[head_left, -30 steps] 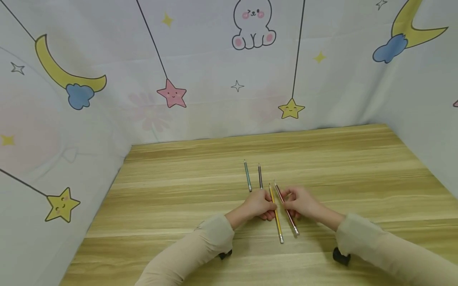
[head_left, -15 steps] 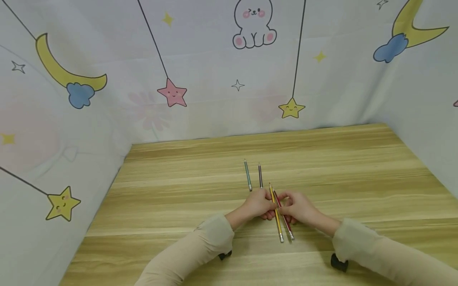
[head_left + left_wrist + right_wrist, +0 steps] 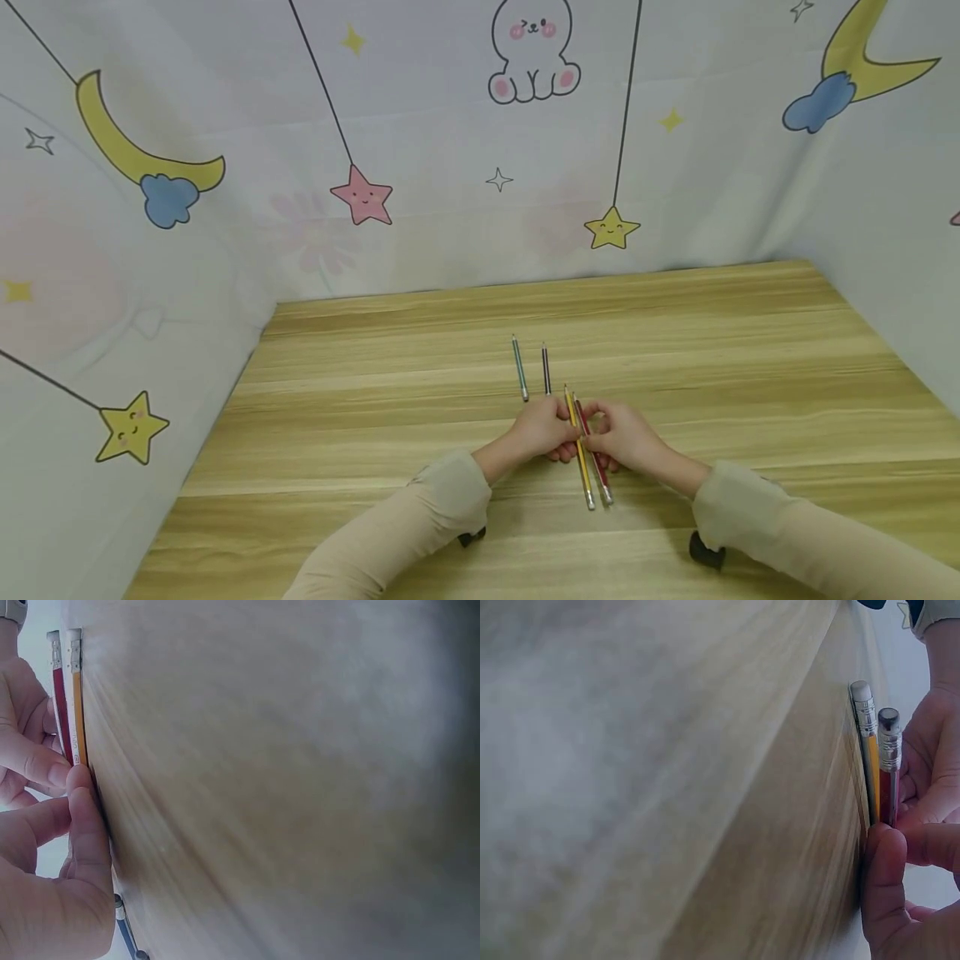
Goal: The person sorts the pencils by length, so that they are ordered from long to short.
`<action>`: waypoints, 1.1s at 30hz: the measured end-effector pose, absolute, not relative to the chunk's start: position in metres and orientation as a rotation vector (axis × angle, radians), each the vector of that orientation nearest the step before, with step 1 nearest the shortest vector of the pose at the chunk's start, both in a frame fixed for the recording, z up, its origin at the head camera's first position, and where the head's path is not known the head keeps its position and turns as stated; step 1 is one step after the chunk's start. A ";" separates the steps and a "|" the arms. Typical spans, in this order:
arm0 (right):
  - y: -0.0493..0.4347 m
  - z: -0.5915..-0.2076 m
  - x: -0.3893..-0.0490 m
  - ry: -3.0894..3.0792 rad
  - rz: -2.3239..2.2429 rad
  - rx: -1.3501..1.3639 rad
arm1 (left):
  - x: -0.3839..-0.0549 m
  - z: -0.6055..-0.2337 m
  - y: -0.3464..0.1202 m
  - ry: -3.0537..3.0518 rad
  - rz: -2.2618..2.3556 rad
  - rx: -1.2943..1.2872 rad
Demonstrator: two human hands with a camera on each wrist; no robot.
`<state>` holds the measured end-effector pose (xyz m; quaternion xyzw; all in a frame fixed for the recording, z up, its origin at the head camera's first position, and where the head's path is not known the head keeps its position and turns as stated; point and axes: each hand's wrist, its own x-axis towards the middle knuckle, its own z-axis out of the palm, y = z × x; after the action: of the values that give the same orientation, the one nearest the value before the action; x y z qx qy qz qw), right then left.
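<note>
My left hand [image 3: 542,429] pinches a yellow pencil [image 3: 584,475] near its middle, its eraser end toward me. From the other side my right hand [image 3: 622,435] pinches a dark red pencil [image 3: 601,473] between thumb and fingers. The two pencils lie side by side, nearly parallel, with their points away from me. In the right wrist view the white eraser of the yellow pencil [image 3: 873,761] stands beside the dark eraser of the red pencil [image 3: 889,761]. Fingertips of both hands meet around the pencils and hide their middles.
Beyond my left hand a green pencil [image 3: 519,367] and a dark pencil [image 3: 546,367] lie on the wood-grain table [image 3: 375,375], a small gap between them. A white cloth [image 3: 435,233] printed with stars and moons stands behind the table and along its sides.
My right hand has moved left with the red pencil, bringing it from a slanted position apart to right beside the yellow one. My left hand has stayed in place.
</note>
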<state>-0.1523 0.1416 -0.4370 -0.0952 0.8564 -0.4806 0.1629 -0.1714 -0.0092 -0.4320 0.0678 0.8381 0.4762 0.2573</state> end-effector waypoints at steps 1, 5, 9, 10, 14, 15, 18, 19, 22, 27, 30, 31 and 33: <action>0.141 -0.437 -0.152 2.447 -1.362 -0.271 | -0.171 -0.432 -0.009 2.274 1.292 0.183; 0.140 -0.436 -0.153 2.450 -1.341 -0.264 | -0.171 -0.433 -0.009 2.279 1.286 0.183; 0.140 -0.436 -0.153 2.447 -1.336 -0.256 | -0.171 -0.432 -0.009 2.286 1.280 0.179; 0.140 -0.436 -0.152 2.446 -1.336 -0.255 | -0.171 -0.432 -0.009 2.287 1.281 0.177; 0.141 -0.436 -0.151 2.442 -1.330 -0.256 | -0.171 -0.431 -0.009 2.287 1.284 0.174; 0.141 -0.435 -0.151 2.443 -1.327 -0.255 | -0.171 -0.431 -0.009 2.285 1.284 0.175; 0.141 -0.435 -0.150 2.439 -1.328 -0.254 | -0.170 -0.430 -0.009 2.282 1.284 0.181; 0.141 -0.434 -0.149 2.437 -1.329 -0.257 | -0.170 -0.429 -0.009 2.281 1.286 0.182; 0.141 -0.434 -0.149 2.427 -1.335 -0.251 | -0.169 -0.429 -0.009 2.281 1.289 0.181; 0.141 -0.434 -0.150 2.421 -1.341 -0.235 | -0.169 -0.429 -0.009 2.281 1.289 0.175; 0.142 -0.434 -0.150 2.416 -1.346 -0.248 | -0.170 -0.429 -0.009 2.279 1.287 0.174; 0.142 -0.434 -0.150 2.414 -1.346 -0.250 | -0.170 -0.429 -0.009 2.279 1.285 0.175; 0.143 -0.434 -0.149 2.412 -1.343 -0.268 | -0.170 -0.429 -0.009 2.277 1.283 0.176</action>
<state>-0.1493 0.1426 -0.4339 -0.0951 0.8549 -0.4761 0.1827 -0.1697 -0.0091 -0.4290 0.0651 0.8398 0.4732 0.2579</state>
